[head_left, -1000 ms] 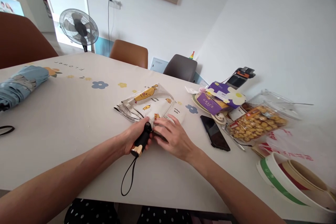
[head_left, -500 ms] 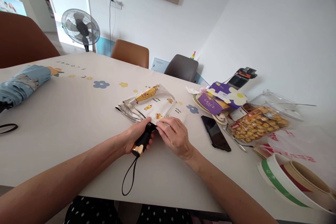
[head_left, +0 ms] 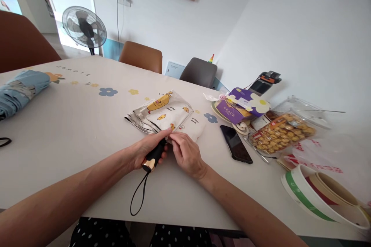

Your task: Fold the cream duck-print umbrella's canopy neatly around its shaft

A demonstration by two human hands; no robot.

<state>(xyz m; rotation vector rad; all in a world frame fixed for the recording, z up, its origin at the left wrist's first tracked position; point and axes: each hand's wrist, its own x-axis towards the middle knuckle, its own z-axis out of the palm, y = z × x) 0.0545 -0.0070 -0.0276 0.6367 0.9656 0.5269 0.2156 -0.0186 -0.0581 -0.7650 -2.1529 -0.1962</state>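
Observation:
A folding umbrella (head_left: 165,112) with white fabric and yellow cartoon prints lies on the table in front of me. My left hand (head_left: 143,148) is closed round its black handle (head_left: 153,157), which ends in a gold cap with a black wrist strap (head_left: 138,197) trailing toward the table edge. My right hand (head_left: 185,153) rests beside the left, its fingers pinched on the umbrella fabric just above the handle.
The white table (head_left: 72,131) carries a folded blue umbrella (head_left: 17,92) at the far left and a black phone (head_left: 234,143) right of my hands. Further right are a purple box (head_left: 240,107), a snack jar (head_left: 285,129) and tape rolls (head_left: 321,195). Chairs and a fan (head_left: 84,29) stand behind.
My right hand has drawn in from lying flat on the fabric to a pinch close to the handle. The left hand has kept its grip.

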